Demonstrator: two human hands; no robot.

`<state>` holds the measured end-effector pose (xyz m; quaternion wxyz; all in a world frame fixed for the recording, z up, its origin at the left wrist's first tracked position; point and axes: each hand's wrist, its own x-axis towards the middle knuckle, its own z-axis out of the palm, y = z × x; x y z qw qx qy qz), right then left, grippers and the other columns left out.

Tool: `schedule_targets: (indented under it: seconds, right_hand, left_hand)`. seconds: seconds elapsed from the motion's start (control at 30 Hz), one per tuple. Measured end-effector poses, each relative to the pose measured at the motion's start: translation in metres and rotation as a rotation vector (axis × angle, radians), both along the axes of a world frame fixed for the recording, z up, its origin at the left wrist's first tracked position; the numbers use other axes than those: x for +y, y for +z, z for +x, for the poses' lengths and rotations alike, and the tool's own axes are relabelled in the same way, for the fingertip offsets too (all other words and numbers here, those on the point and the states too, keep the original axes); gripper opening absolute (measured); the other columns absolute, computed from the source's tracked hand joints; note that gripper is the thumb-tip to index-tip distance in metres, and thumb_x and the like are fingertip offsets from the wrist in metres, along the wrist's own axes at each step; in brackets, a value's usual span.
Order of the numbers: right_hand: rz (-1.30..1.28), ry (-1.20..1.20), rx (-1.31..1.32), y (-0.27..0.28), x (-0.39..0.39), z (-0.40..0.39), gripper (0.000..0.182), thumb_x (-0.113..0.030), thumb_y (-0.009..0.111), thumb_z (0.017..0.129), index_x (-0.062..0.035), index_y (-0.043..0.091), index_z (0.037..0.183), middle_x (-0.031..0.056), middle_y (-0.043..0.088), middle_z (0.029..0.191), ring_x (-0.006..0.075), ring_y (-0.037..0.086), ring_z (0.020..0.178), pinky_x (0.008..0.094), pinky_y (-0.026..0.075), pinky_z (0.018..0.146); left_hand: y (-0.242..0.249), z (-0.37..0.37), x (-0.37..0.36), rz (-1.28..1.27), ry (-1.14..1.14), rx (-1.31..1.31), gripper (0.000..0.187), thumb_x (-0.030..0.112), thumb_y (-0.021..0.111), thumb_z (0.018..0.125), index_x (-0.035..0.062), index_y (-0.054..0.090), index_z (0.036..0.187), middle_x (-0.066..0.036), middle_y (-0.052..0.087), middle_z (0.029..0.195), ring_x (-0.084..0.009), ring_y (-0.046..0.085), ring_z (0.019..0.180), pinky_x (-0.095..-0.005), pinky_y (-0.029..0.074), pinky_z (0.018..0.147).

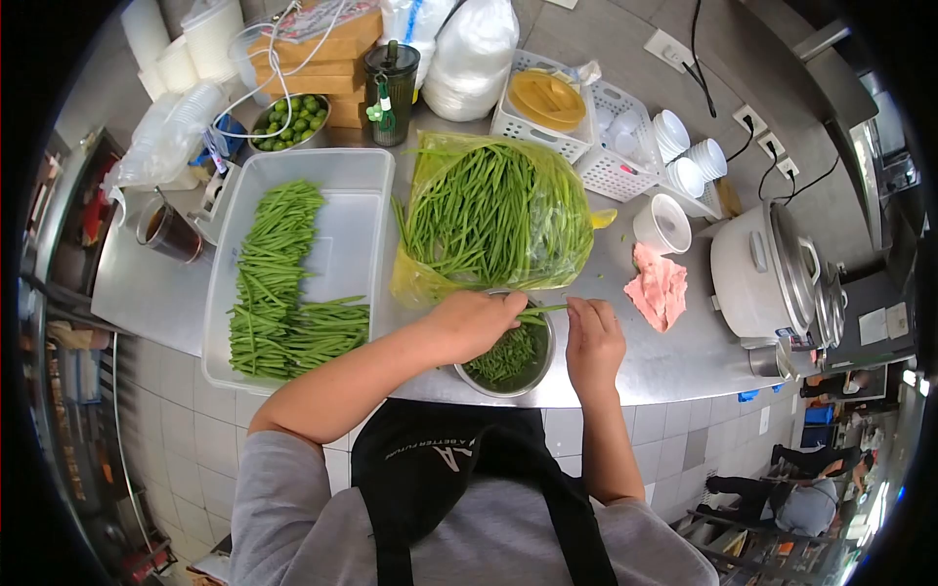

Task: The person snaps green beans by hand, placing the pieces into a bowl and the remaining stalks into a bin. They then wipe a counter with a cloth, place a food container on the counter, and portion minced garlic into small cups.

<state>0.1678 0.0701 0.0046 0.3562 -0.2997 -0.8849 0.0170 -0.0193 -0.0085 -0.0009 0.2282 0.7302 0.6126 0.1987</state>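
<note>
My left hand (479, 324) is closed around green beans (543, 310) above a metal bowl (547, 359). Short green bean pieces (506, 356) lie in that bowl. At the beans' right end, the fingertips of my right hand (596, 337) are pinched together. Just beyond my hands lies a yellow plastic bag (415, 278), open and full of long green beans (479, 205). To the left, a clear plastic tub (347, 210) holds a lined-up row of green beans (269, 278) and a second bunch along its near side.
A pink cloth (657, 290) and a white bowl (664, 225) lie right of the bag. Farther right stands a large lidded pot (757, 269). Behind are a dark tumbler (391, 93), a bowl of limes (293, 122) and white baskets (611, 146). A drink glass (168, 230) stands left.
</note>
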Motion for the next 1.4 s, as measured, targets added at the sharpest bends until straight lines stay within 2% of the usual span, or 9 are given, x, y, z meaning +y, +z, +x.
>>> schedule_targets:
  seconds: [0.13, 0.23, 0.37, 0.47, 0.6, 0.8, 1.1, 1.3, 1.4]
  right_hand:
    - [-0.289, 0.002, 0.163, -0.007, -0.004, -0.001, 0.009, -0.002, 0.059, 0.082, -0.0034, 0.062, 0.091, 0.0088, 0.059, 0.081, 0.0183, 0.054, 0.061, 0.0282, 0.043, 0.053]
    - [-1.164, -0.020, 0.736, -0.005, -0.003, -0.002, 0.006, -0.006, 0.059, 0.085, -0.0028, 0.061, 0.090, 0.0065, 0.060, 0.083, 0.0104, 0.050, 0.056, 0.0233, 0.041, 0.050]
    - [-1.136, 0.047, 0.792, -0.006, 0.002, -0.002, 0.009, -0.005, 0.059, 0.085, -0.0024, 0.060, 0.093, 0.0041, 0.059, 0.083, 0.0047, 0.044, 0.053, 0.0197, 0.040, 0.049]
    - [-1.075, 0.040, 0.504, -0.019, -0.002, 0.007, 0.012, -0.002, 0.062, 0.082, -0.0024, 0.059, 0.094, 0.0026, 0.059, 0.086, 0.0035, 0.043, 0.055, 0.0186, 0.039, 0.051]
    - [-0.961, 0.078, 0.393, -0.009, -0.016, -0.001, 0.012, -0.002, 0.067, 0.079, -0.0023, 0.062, 0.089, 0.0001, 0.055, 0.079, 0.0031, 0.041, 0.056, 0.0181, 0.036, 0.052]
    - [-0.930, 0.125, 0.396, -0.002, -0.021, -0.012, 0.009, -0.008, 0.061, 0.087, -0.0011, 0.065, 0.090, 0.0012, 0.054, 0.079, 0.0047, 0.047, 0.058, 0.0180, 0.039, 0.051]
    - [-0.963, 0.132, 0.343, -0.008, -0.031, -0.019, 0.009, -0.004, 0.059, 0.086, 0.0009, 0.065, 0.091, 0.0021, 0.052, 0.072, 0.0071, 0.044, 0.058, 0.0210, 0.036, 0.053]
    - [-1.089, 0.119, 0.382, -0.014, -0.032, -0.021, 0.008, -0.005, 0.057, 0.086, 0.0010, 0.062, 0.088, 0.0008, 0.052, 0.069, 0.0051, 0.046, 0.056, 0.0203, 0.036, 0.050]
    - [-1.390, 0.038, 0.540, -0.010, -0.029, -0.025, 0.006, -0.006, 0.052, 0.087, -0.0037, 0.057, 0.084, 0.0012, 0.053, 0.070, 0.0053, 0.044, 0.052, 0.0191, 0.036, 0.047]
  left_hand:
    - [0.000, -0.001, 0.000, -0.001, 0.028, -0.017, 0.021, 0.022, 0.046, 0.091, 0.0015, 0.040, 0.094, -0.022, 0.061, 0.080, -0.0400, 0.060, 0.076, -0.0471, 0.046, 0.063]
    - [0.000, -0.001, 0.000, -0.013, 0.014, -0.036, 0.024, 0.025, 0.048, 0.092, 0.0022, 0.040, 0.096, -0.021, 0.059, 0.078, -0.0381, 0.060, 0.070, -0.0456, 0.046, 0.060]
    - [-0.005, -0.001, 0.003, -0.093, 0.138, -0.492, 0.028, 0.025, 0.048, 0.093, 0.0026, 0.043, 0.110, -0.014, 0.059, 0.080, -0.0259, 0.061, 0.070, -0.0387, 0.046, 0.061]
    - [-0.010, -0.006, 0.009, -0.312, 0.120, -1.270, 0.030, 0.021, 0.050, 0.093, 0.0060, 0.046, 0.120, -0.006, 0.058, 0.087, -0.0169, 0.058, 0.078, -0.0328, 0.046, 0.069]
    - [-0.009, -0.012, 0.009, -0.375, 0.253, -1.826, 0.026, 0.015, 0.053, 0.092, 0.0089, 0.049, 0.117, -0.007, 0.058, 0.096, -0.0210, 0.059, 0.095, -0.0346, 0.048, 0.087]
    - [-0.008, -0.014, 0.012, -0.312, 0.228, -1.866, 0.009, 0.011, 0.047, 0.094, 0.0094, 0.043, 0.102, -0.015, 0.058, 0.110, -0.0257, 0.054, 0.111, -0.0367, 0.044, 0.096]
    - [-0.004, -0.011, 0.011, -0.273, 0.223, -1.790, 0.007, 0.013, 0.046, 0.095, 0.0109, 0.039, 0.097, -0.016, 0.057, 0.115, -0.0251, 0.053, 0.112, -0.0375, 0.042, 0.098]
    - [-0.005, -0.008, 0.010, -0.252, 0.162, -1.629, 0.011, 0.014, 0.046, 0.095, 0.0084, 0.038, 0.100, -0.017, 0.057, 0.115, -0.0234, 0.053, 0.112, -0.0360, 0.041, 0.097]
    - [-0.001, -0.001, 0.006, -0.093, -0.005, -1.410, 0.008, 0.015, 0.045, 0.095, 0.0103, 0.039, 0.098, -0.017, 0.057, 0.115, -0.0280, 0.051, 0.114, -0.0395, 0.040, 0.100]
